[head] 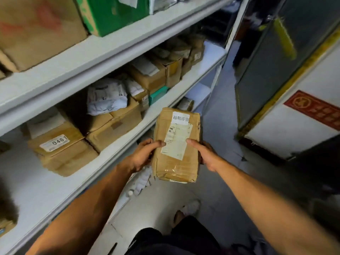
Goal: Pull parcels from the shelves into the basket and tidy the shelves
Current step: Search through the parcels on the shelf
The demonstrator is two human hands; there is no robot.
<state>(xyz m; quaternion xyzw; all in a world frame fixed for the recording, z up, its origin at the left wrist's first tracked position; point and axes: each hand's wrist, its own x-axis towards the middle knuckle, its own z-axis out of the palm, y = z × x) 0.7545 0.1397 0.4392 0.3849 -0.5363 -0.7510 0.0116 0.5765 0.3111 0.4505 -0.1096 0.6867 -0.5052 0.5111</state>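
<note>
Parcel (177, 144) in both hands, held out in the aisle just beside the shelving and clear of the floor: a brown cardboard packet wrapped in clear tape, long side running away from the person, with a white shipping label and a smaller white sticker printed in Chinese characters near its far end. Left hand (142, 156) grips the left edge, thumb laid flat across the top and touching the label, fingers curled underneath out of sight. Right hand (204, 153) mirrors it on the right edge, thumb pressing the label's other side, fingers tucked under. Off to the left, the middle shelf (117, 142) is white metal and carries a row of parcels: a brown box marked 0461 (58, 144) nearest, more brown cartons behind it, a crumpled white plastic mailer (106, 96) lying on top of one carton, and a teal box (158, 94) wedged further along. Up top, the upper shelf holds a big brown carton beside a green box (110, 13). Down below, a white shoe (191, 207) shows on the grey floor, and a red sign (312, 111) sits on the white panel at right.
</note>
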